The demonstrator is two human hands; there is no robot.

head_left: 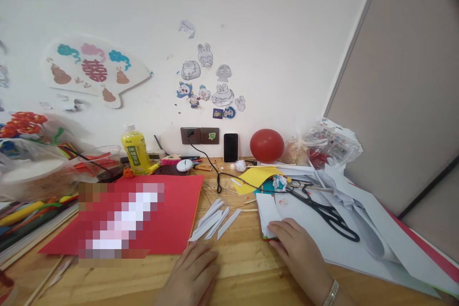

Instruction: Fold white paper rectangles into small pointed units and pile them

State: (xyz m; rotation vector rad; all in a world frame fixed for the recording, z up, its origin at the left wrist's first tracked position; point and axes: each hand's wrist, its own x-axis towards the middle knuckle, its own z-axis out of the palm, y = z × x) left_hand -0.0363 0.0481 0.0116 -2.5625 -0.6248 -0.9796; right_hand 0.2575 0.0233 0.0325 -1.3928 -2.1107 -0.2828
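Fingers of the right hand (299, 244) rest on the white paper stack (267, 213) on the worktop (238, 267), grip unclear, while the loose, seemingly empty left hand (197, 270) could scatter nearby paper strips (216, 224) by sliding forward.

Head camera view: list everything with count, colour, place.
Table: one, brown, foreground
Red sheet: one, red, table left
Paper strips: several, white, table centre
Paper stack: one, white, right of paper strips
Loose paper: several, white, table right
Scissors: one, black, on loose paper
Yellow paper: one, yellow, behind paper stack
Cable: one, black, table back
Phone: one, black, against wall
Balloon: one, red, right of phone
Bottle: one, yellow, back left
Cutouts: many, mixed, on wall
Wall sign: one, white, left
Flowers: several, red, far left
Plastic bags: several, clear, both sides
Small clutter: uncounted, mixed, table back
Bracelet: one, gold, lower right
Left hand: one, on table
Right hand: one, on paper stack
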